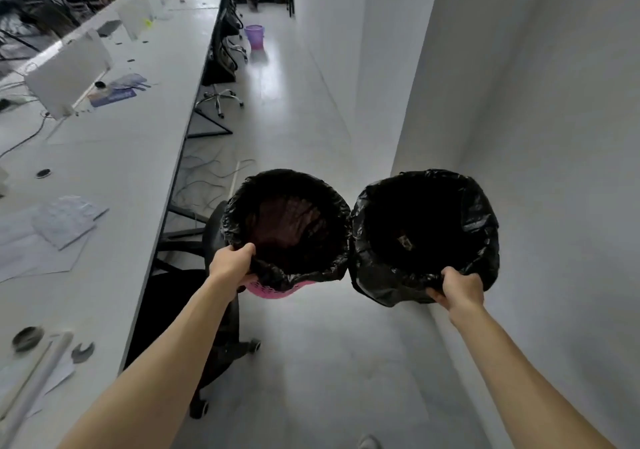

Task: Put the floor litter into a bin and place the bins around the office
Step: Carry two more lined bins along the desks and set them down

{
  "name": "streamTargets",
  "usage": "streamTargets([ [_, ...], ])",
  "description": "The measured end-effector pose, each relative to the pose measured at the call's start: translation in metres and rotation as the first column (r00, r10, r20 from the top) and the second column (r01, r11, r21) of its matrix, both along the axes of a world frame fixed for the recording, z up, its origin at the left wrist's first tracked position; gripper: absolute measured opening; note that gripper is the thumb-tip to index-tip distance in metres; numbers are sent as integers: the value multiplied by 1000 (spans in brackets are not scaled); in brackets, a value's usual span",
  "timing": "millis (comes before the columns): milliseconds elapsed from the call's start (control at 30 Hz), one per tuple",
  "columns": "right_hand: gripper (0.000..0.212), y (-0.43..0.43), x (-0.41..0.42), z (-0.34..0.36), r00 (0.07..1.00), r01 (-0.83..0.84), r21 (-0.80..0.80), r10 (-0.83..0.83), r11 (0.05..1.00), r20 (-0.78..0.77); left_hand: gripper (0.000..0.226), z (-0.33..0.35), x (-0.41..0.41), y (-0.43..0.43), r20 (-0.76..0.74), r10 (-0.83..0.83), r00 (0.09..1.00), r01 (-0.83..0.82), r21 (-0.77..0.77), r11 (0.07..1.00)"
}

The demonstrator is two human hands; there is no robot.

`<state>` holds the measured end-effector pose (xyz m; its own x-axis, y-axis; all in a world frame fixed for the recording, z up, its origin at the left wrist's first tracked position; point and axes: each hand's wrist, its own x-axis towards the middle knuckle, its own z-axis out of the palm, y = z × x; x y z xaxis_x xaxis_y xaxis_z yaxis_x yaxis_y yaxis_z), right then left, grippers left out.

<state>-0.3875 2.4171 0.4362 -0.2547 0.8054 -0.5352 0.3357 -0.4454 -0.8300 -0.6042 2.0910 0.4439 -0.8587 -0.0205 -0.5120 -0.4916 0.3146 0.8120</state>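
Note:
I carry two bins side by side above the aisle floor, their rims touching. My left hand (pixel 231 264) grips the near rim of a pink mesh bin (pixel 273 289) lined with a black bag. My right hand (pixel 460 289) grips the near rim of a second bin (pixel 478 226), which its black bag covers entirely. A small scrap of litter (pixel 403 241) lies at the bottom of the right bin. Farther down the aisle a purple bin (pixel 255 36) stands on the floor, and a dark bin (pixel 252 0) stands at the far end.
A long white desk (pixel 145 143) with papers and partitions runs along the left. Black office chairs (pixel 221 50) are tucked along its edge, one (pixel 194 310) right under my left arm. Loose cables (pixel 207 174) lie beneath the desk. A white wall (pixel 519 102) closes the right side.

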Motion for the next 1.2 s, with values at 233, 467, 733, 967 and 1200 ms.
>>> streamTargets([
  [233,56,69,-108,12,990,-139,-2,139,990,34,29,18,-83,44,-4,206,979,-204,103,974],
  [467,47,94,-238,-2,979,-204,-55,204,977,-15,12,17,-178,71,-3,324,946,-318,170,933],
  [733,42,111,-425,5,971,-228,-83,220,970,-93,29,18,-357,83,-22,301,953,-296,131,946],
  [967,44,138,-564,2,969,-242,-83,236,967,-75,36,12,-496,102,-13,281,960,-279,89,956],
  [1200,35,187,-720,-13,958,-277,-161,259,947,-123,28,-6,-637,152,26,295,955,-296,94,951],
])
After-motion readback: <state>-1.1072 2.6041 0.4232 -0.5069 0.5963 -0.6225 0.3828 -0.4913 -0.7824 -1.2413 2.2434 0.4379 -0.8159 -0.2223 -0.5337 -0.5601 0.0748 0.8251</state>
